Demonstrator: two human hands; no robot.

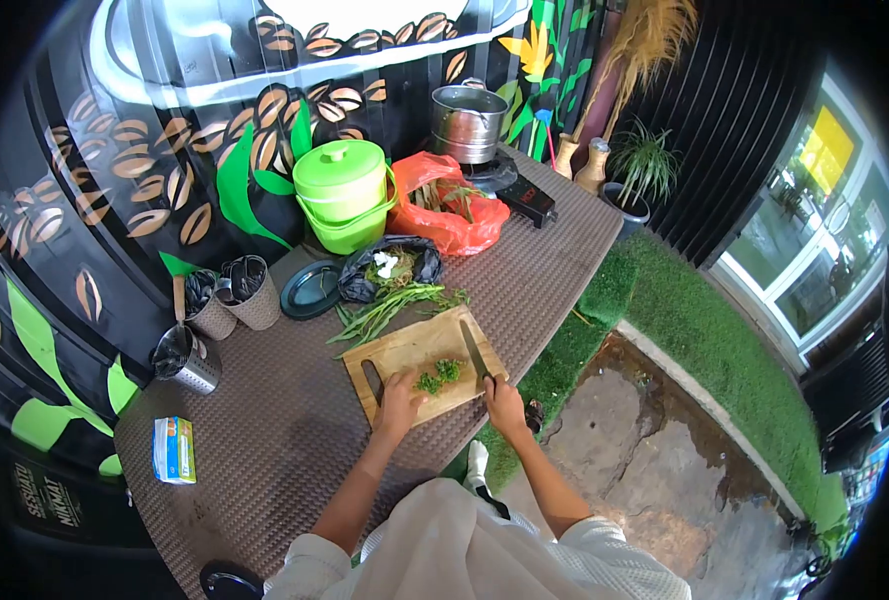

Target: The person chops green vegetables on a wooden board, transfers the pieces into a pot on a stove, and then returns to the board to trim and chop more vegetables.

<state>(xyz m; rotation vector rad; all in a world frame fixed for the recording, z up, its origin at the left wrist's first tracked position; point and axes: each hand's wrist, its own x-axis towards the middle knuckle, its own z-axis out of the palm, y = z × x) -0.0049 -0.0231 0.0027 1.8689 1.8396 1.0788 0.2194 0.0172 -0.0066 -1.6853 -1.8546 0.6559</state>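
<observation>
A wooden cutting board lies on the table with small piles of chopped greens on it. My right hand is closed around the handle of a knife at the board's right side; its blade points away from me over the wood. On the board's near left part rests my left hand, thumb and fingers apart, beside the greens and close to the handle slot. Long green stalks lie just beyond the board. Behind them sits a black plastic bag with plant scraps and something white on top.
Farther back stand a lime-green lidded bucket, a red plastic bag with leaves, and a metal pot on a stove. Left are a dark plate, utensil holders and a small box. The table edge runs along the right.
</observation>
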